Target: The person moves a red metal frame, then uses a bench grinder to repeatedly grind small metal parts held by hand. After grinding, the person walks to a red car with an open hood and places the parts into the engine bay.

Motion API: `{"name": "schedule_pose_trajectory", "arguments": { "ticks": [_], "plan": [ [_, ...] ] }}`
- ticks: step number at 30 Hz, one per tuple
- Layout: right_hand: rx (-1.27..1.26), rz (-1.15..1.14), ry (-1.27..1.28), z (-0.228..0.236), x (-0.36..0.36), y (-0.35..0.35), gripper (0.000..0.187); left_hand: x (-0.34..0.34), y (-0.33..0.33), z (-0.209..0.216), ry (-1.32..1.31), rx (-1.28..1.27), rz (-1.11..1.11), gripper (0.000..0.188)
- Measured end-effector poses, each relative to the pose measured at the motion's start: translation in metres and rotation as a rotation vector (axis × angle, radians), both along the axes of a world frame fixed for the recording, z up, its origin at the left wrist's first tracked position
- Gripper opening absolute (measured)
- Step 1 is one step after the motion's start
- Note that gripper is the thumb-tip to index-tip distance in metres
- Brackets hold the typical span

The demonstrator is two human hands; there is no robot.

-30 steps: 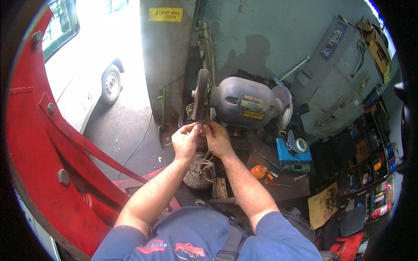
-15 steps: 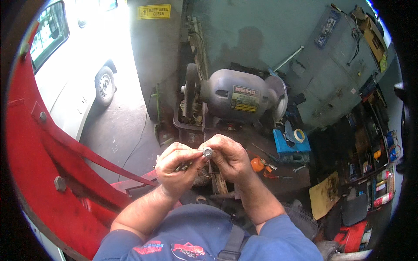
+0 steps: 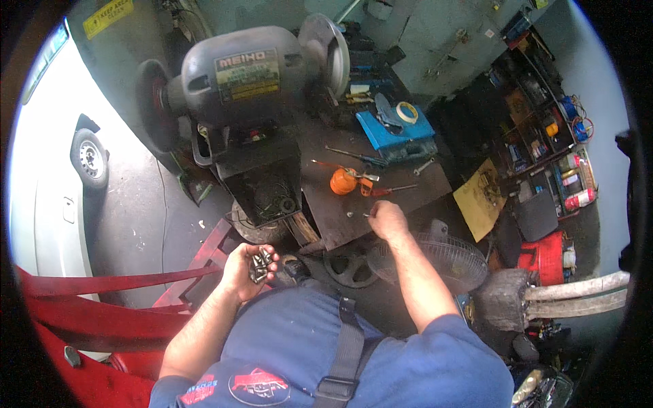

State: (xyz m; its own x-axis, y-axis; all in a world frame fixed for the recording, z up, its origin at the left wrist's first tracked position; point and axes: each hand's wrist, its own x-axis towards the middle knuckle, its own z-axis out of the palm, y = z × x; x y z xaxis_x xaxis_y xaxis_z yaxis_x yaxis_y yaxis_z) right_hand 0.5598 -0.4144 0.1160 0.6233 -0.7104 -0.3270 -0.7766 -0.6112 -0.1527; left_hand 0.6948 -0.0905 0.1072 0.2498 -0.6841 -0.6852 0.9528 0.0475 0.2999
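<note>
My left hand (image 3: 243, 273) is turned palm up, its fingers curled around several small metal bolts (image 3: 258, 264). Over the front edge of the dark workbench (image 3: 326, 221), my right hand (image 3: 389, 221) is closed in a pinch. A short metal piece (image 3: 368, 215), perhaps a bolt, pokes out at its fingertips; the rest is hidden. Just left of it a small metal part (image 3: 350, 214), nut-like, sits on the bench top. Farther back, an orange oil can (image 3: 344, 181) stands beside a screwdriver (image 3: 398, 188) and a spanner (image 3: 424, 166).
A large grey bench grinder (image 3: 238, 71) stands at the back left. A blue case (image 3: 394, 126) with a tape roll (image 3: 407, 113) lies at the bench's rear. Below the bench's right side is a fan cage (image 3: 449, 262). Red steel beams (image 3: 109, 319) cross the lower left.
My hands were together at a round, hollow-ended metal piece and are now apart. The right has gone out to the bench; the left has lowered and turned up. My view has swung right.
</note>
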Motion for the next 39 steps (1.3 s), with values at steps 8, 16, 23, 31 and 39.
{"name": "schedule_pose_trajectory", "arguments": {
  "ticks": [8, 16, 23, 31, 39],
  "plan": [
    [-0.031, 0.069, 0.102, -0.099, 0.009, -0.023, 0.023, -0.019, -0.009, -0.004, -0.12, -0.012, -0.253, 0.02],
    [-0.077, 0.166, -0.057, -0.096, 0.007, -0.02, 0.023, -0.029, -0.017, 0.0, -0.134, -0.035, -0.123, 0.022],
    [0.943, 0.263, -0.638, 0.031, 0.022, 0.061, 0.034, -0.019, -0.013, 0.029, -0.399, 0.011, -0.035, 0.03],
    [1.384, 0.595, -0.575, 0.079, 0.078, 0.135, 0.026, -0.002, 0.009, 0.065, -0.529, 0.003, -0.04, 0.037],
    [1.138, 0.533, -0.843, 0.072, 0.136, 0.17, 0.013, 0.013, 0.019, 0.074, -0.709, 0.155, 0.462, 0.027]
  ]
}}
